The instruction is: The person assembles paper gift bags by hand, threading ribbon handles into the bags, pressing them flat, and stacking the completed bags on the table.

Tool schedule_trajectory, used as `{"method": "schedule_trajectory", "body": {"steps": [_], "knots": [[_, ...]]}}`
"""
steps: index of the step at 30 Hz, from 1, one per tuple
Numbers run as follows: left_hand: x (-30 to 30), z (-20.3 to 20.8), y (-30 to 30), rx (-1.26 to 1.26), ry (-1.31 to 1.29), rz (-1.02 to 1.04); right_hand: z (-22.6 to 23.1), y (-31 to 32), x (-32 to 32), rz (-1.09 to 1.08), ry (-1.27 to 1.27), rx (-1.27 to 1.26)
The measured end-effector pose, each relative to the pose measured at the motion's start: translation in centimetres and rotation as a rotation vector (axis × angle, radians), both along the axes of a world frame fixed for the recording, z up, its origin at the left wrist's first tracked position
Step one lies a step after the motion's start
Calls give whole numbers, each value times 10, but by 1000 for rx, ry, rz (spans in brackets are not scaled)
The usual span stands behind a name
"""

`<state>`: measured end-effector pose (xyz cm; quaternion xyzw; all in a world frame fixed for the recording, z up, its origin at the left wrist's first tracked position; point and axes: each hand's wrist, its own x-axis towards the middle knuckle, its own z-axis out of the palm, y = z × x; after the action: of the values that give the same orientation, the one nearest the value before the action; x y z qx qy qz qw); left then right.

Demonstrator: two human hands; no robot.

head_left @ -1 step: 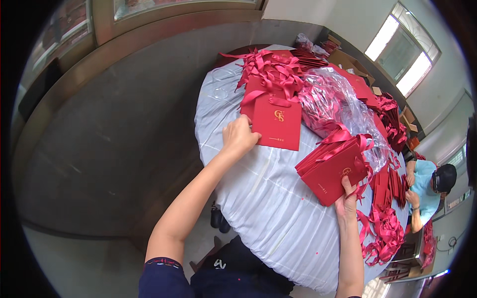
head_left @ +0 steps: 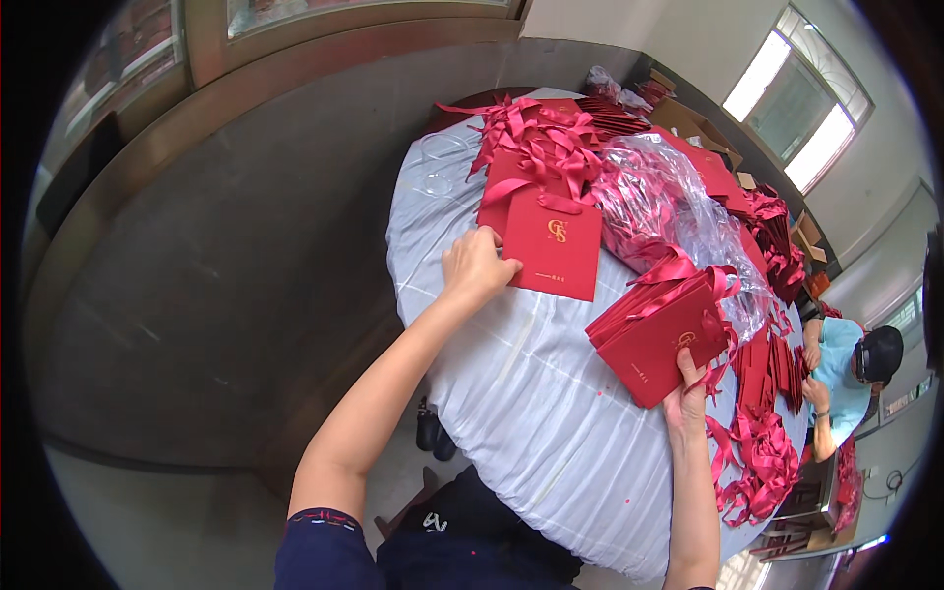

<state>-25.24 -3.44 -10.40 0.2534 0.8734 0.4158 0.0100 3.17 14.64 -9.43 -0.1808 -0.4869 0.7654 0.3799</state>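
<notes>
My left hand pinches the left edge of a flat red paper gift bag with gold print and a pink ribbon handle. That bag overlaps other red bags at the far side of the round table. In my right hand is a fanned stack of red gift bags, thumb on the front one and fingers hidden beneath. Pink ribbon handles stick out from the stack's upper and right edges.
A white cloth covers the round table. A pile of ribboned bags lies at the far end, beside a clear plastic bag of pink ribbon. More ribbons lie at the right, where another person handles red bags.
The single bag by my left hand has shifted very slightly right and tilted a little. My right hand and its stack look almost unchanged.
</notes>
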Motion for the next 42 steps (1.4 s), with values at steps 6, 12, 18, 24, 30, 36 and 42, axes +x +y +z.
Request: {"method": "schedule_trajectory", "body": {"steps": [6,12,18,24,30,36,42], "knots": [[4,1,9,-16,14,29,-7,7,-2,-27,3,-55],[72,12,7,654,168,-306,-7,12,1,-4,22,-123],[102,24,-10,537,702,-434,-15,21,10,-41,35,-189],[97,16,-13,537,845,-422,-7,8,-1,9,74,-110],[62,35,-5,615,147,-311,-3,11,4,38,73,-154],[-26,5,11,512,-57,82,-9,9,-4,42,56,-169],[-32,1,20,272,-81,92,-12,16,1,6,58,-231]]}}
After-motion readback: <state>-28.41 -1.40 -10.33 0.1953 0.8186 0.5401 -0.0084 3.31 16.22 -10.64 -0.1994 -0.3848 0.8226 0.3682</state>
